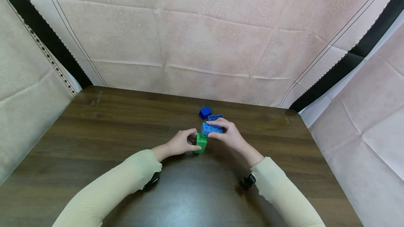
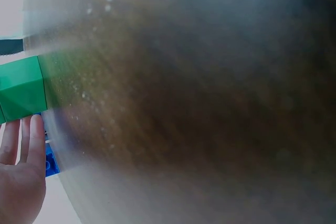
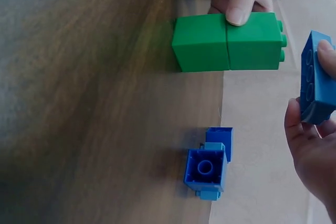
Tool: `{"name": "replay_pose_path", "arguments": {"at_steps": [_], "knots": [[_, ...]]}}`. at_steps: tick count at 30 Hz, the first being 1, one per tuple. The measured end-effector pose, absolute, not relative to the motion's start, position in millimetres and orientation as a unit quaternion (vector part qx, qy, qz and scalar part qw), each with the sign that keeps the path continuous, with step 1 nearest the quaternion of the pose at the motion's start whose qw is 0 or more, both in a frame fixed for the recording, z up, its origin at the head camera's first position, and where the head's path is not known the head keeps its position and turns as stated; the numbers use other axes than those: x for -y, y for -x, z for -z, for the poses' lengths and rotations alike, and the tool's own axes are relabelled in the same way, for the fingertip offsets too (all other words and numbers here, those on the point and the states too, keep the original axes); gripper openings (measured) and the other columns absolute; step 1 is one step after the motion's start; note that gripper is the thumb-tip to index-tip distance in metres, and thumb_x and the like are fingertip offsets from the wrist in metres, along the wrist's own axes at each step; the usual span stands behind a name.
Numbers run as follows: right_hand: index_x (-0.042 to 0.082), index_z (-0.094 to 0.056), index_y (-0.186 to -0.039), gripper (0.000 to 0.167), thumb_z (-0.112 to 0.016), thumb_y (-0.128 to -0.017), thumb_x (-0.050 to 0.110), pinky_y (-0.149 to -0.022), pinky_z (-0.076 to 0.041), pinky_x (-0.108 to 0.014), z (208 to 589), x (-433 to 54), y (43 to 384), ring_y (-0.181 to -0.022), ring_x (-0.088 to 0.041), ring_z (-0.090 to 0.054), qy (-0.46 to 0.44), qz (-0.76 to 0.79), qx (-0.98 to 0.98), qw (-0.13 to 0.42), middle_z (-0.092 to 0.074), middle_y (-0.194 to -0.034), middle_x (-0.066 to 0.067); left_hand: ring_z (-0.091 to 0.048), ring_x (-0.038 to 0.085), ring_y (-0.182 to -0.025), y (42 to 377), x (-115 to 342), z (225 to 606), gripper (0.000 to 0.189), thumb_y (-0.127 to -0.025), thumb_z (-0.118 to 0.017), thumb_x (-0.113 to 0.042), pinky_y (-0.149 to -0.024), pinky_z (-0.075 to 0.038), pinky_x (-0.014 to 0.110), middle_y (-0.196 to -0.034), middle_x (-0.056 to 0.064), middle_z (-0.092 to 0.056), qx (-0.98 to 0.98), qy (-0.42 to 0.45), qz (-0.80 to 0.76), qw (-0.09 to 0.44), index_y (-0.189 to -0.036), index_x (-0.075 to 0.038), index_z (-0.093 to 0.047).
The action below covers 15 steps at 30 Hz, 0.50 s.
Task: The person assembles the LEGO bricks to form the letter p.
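Note:
In the head view my left hand (image 1: 182, 142) grips a green stack (image 1: 201, 143) standing on the table. The right wrist view shows it as two green bricks (image 3: 254, 40) joined, studs on top, the left thumb across their seam. My right hand (image 1: 231, 136) pinches a light blue brick (image 1: 210, 129) between thumb and fingers. Judging by the right wrist view, this blue brick (image 3: 310, 82) hangs above stud level, apart from the green stack. Left fingers (image 2: 35, 140) reach up to the green brick (image 2: 23, 87) in the left wrist view.
Behind the hands, a blue brick (image 1: 215, 117) and a dark blue brick (image 1: 205, 112) lie on the brown table (image 1: 135, 115). One dark blue brick (image 3: 206, 169) shows its hollow underside, with lighter blue parts beside it. A pale patterned cloth (image 1: 189, 45) hangs beyond the table's back edge.

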State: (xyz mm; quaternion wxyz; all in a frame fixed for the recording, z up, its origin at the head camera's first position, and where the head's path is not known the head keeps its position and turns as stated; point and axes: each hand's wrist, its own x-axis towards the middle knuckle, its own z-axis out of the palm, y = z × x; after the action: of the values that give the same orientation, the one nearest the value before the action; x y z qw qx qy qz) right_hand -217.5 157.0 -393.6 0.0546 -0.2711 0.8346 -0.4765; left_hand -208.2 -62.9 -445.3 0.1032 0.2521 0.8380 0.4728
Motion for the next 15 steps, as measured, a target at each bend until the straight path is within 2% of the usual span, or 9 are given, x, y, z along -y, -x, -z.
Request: {"name": "replay_pose_path", "arguments": {"at_steps": [5,15], "knots": [[0.014,-0.064,-0.12,0.037,-0.069,-0.084,0.022,-0.079,-0.049,-0.029,399.2,-153.6,217.3,-0.1,-0.022,-0.047,0.275,0.45,-0.847,0.067,-0.057,-0.115,-0.01,-0.06,0.015,-0.087,209.2,63.3,446.6,0.026,-0.082,-0.073,-0.02,-0.076,-0.054,0.026,-0.097,0.006,-0.065,-0.84,-0.253,-0.468,0.104,-0.095,-0.009,-0.053],[0.013,-0.065,-0.119,0.036,-0.07,-0.084,0.022,-0.074,-0.05,-0.025,400.8,-149.4,214.2,-0.095,-0.021,-0.049,0.291,0.429,-0.853,0.062,-0.058,-0.108,-0.008,-0.061,0.014,-0.086,209.6,66.1,446.8,0.03,-0.082,-0.072,-0.028,-0.075,-0.055,0.027,-0.094,0.006,-0.065,-0.828,-0.288,-0.474,0.08,-0.095,-0.009,-0.053]]}}
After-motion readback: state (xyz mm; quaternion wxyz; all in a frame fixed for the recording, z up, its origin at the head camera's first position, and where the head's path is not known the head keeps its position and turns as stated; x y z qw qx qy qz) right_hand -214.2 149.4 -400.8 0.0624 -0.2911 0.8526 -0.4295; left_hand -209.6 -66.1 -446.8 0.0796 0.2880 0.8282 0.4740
